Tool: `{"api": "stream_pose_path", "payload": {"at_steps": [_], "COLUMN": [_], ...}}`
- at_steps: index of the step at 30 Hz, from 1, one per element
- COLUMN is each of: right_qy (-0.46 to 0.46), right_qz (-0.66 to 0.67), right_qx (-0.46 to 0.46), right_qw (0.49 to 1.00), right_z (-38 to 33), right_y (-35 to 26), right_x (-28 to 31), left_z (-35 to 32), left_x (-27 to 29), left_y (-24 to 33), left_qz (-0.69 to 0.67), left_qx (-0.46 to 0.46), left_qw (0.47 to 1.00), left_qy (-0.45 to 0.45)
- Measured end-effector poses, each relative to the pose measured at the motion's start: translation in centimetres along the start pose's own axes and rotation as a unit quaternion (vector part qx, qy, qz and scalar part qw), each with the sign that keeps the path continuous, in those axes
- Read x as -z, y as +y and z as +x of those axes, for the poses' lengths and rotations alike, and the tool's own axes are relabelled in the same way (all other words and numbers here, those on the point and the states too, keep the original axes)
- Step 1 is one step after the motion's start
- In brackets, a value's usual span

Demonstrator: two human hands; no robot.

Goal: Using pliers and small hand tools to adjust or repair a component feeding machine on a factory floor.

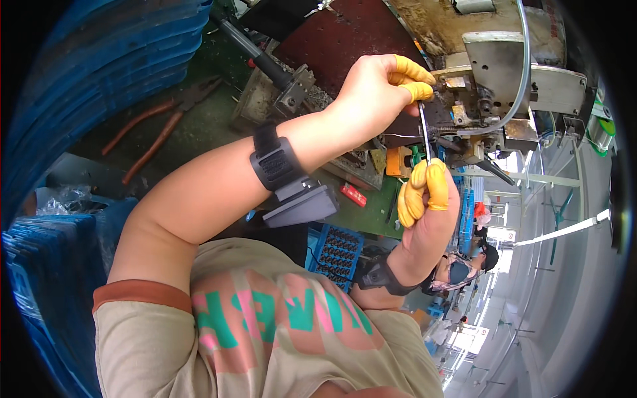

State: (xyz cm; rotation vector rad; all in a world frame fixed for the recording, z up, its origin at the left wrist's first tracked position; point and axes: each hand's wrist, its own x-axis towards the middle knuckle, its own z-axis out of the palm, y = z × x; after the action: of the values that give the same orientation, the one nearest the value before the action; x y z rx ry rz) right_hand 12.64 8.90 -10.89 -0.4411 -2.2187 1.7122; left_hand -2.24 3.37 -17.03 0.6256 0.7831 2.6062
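A thin, straight metal rod (424,132) runs between my two hands in front of the machine. My left hand (378,89), with yellow finger covers, pinches its upper end. Lower down, my right hand (431,199) grips the other end with yellow-covered thumb and fingers. Just beyond the rod is the machine's metal fixture (464,109), with blocks and bolts. A clear curved hose (524,73) bends down toward it. The exact fingertip contact at the left hand is partly hidden.
Orange-handled pliers (174,116) lie on the green surface at left. Stacked blue crates (126,60) rise along the left edge. A red box (353,194) and a blue tray of dark parts (335,255) are near my body. Another person (458,270) is farther right.
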Motion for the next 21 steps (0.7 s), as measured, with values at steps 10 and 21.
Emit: {"api": "stream_pose_path", "payload": {"at_steps": [10,21], "right_qy": [-0.044,0.012], "right_qz": [0.105,0.036], "right_qx": [-0.040,0.005], "right_qw": [0.993,0.999], "right_z": [0.2,0.0], "right_y": [0.1,1.1], "right_x": [-0.3,-1.1], "left_z": [0.3,0.6], "left_x": [0.8,0.1], "left_y": [1.4,0.4], "left_qz": [0.069,0.018], "left_qx": [0.061,0.022], "left_qw": [0.996,1.000], "left_qy": [-0.018,-0.009]}}
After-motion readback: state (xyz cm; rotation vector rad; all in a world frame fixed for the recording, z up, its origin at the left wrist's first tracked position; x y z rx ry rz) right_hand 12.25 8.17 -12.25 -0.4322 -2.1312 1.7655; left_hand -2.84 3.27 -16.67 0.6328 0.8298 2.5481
